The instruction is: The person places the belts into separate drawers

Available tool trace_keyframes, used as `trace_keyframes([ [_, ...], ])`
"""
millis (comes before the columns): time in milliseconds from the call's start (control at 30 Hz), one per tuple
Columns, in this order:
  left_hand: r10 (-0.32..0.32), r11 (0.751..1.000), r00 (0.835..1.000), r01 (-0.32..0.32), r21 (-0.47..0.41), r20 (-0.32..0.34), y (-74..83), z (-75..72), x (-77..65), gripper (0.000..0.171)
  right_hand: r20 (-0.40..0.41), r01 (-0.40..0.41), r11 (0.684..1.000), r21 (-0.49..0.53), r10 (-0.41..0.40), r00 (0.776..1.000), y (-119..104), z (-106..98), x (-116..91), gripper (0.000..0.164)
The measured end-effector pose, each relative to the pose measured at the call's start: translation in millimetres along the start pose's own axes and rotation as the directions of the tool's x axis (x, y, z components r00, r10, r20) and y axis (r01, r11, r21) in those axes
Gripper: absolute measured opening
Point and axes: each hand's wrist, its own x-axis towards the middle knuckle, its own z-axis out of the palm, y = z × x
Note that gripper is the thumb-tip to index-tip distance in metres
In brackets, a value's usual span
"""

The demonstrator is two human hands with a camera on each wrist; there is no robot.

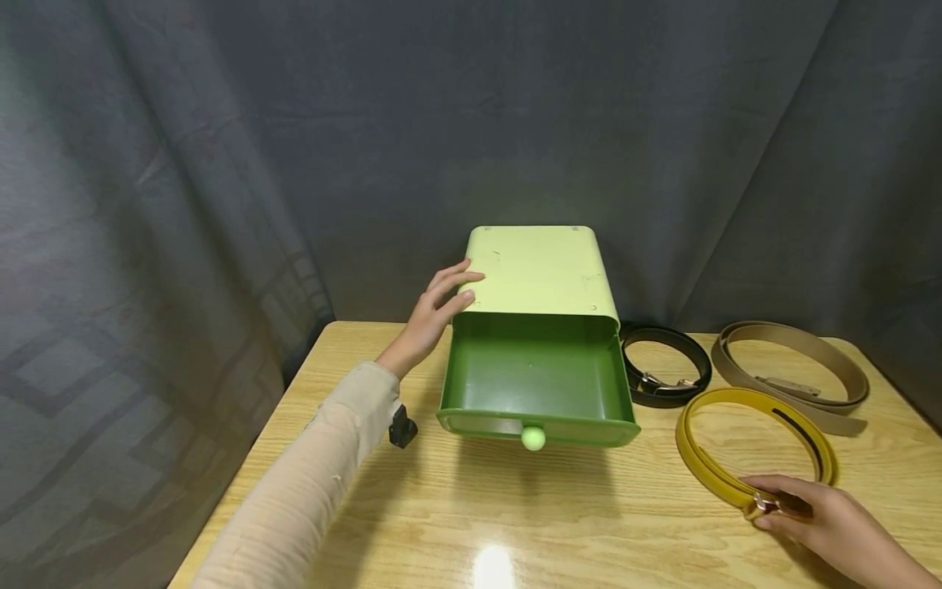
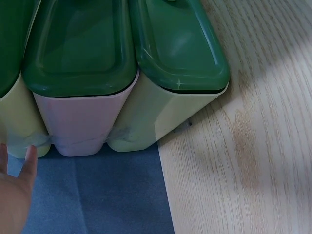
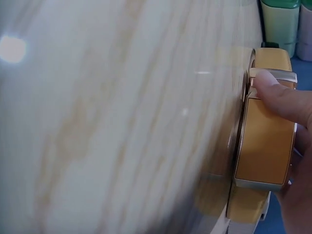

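Observation:
A pale green drawer box (image 1: 540,266) stands in the middle with its dark green drawer (image 1: 535,380) pulled out and nothing lying in it. My left hand (image 1: 430,315) rests on the box's left top edge, fingers extended; its fingers (image 2: 30,163) show at the lower left of the left wrist view. At the right, a coiled mustard-yellow belt (image 1: 688,438) lies on the table. My right hand (image 1: 817,515) grips it at the metal buckle (image 3: 265,141), the thumb pressing on the metal loop.
Behind the yellow belt lie a coiled black belt (image 1: 702,360) and a coiled taupe belt (image 1: 857,380). Pink (image 2: 80,122) and pale green boxes with green drawer fronts sit side by side in the left wrist view. A dark grey curtain (image 1: 456,123) hangs behind the wooden table (image 1: 353,352).

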Motion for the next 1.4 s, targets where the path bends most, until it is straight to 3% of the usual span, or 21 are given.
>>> trace_keyframes([
  [300, 0.008, 1.0, 1.0, -0.008, -0.016, 0.0, 0.0, -0.4, -0.5, 0.039, 0.004, -0.041, 0.999, 0.02, 0.041, 0.999, -4, -2, -2, 0.046],
  [500, 0.009, 1.0, 1.0, -0.009, -0.017, 0.0, -0.9, -0.9, -0.2, 0.039, -0.093, -0.022, 0.999, -0.037, 0.019, 0.996, -5, -3, -7, 0.043],
  [700, 0.022, 1.0, 1.0, -0.022, -0.02, -0.012, -23.5, -2.6, 7.4, 0.039, -0.257, 0.098, 0.995, -0.004, -0.096, 0.962, -9, -2, -13, 0.039],
  [767, 0.024, 1.0, 1.0, -0.025, -0.019, -0.017, -33.0, -3.3, 10.4, 0.039, -0.294, 0.145, 0.989, 0.014, -0.134, 0.946, -10, -2, -14, 0.039],
  [900, 0.029, 0.999, 0.999, -0.03, -0.013, -0.025, -37.5, -3.3, 11.8, 0.037, -0.34, 0.199, 0.979, 0.031, -0.177, 0.923, -15, -3, -16, 0.041],
  [1200, 0.033, 0.999, 0.999, -0.033, -0.009, -0.03, -35.8, -1.6, 11.1, 0.036, -0.373, 0.153, 0.988, -0.001, -0.143, 0.917, -22, -1, -20, 0.039],
  [1400, 0.036, 0.999, 0.999, -0.036, -0.006, -0.032, -36.2, -1.2, 11.1, 0.036, -0.448, 0.168, 0.986, 0.006, -0.148, 0.882, -34, -2, -24, 0.042],
])
